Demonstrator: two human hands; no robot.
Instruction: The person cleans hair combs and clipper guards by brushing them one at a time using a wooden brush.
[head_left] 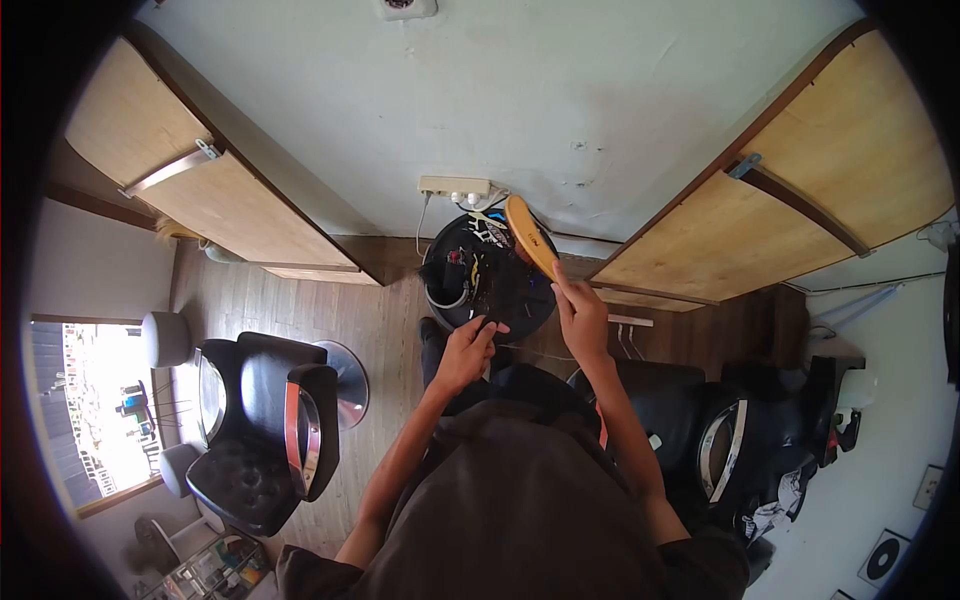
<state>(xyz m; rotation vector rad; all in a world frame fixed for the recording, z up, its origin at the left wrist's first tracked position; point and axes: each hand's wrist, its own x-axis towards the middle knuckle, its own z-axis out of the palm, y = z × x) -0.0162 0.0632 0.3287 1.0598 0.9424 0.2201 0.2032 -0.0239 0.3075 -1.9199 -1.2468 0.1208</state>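
My right hand [582, 318] grips the handle end of a brush with a smooth yellow-brown wooden back [528, 232]. The brush points up and to the left, above the far right part of a round black tray [535, 318]. Its bristles are hidden from me. Near the tray's front edge, my left hand [466, 356] is closed, and a small dark thing seems to show at its fingertips. What that is stays unclear. On the tray's left side stands a dark round container [447, 292] with a pale rim. Pale hair clips [490, 230] lie towards the back.
A power strip [455, 186] with plugs and cables is on the wall behind the tray. Wooden panels [230, 165] slant along both sides. A black salon chair [262, 430] stands left, and another black chair [665, 385] is close on my right.
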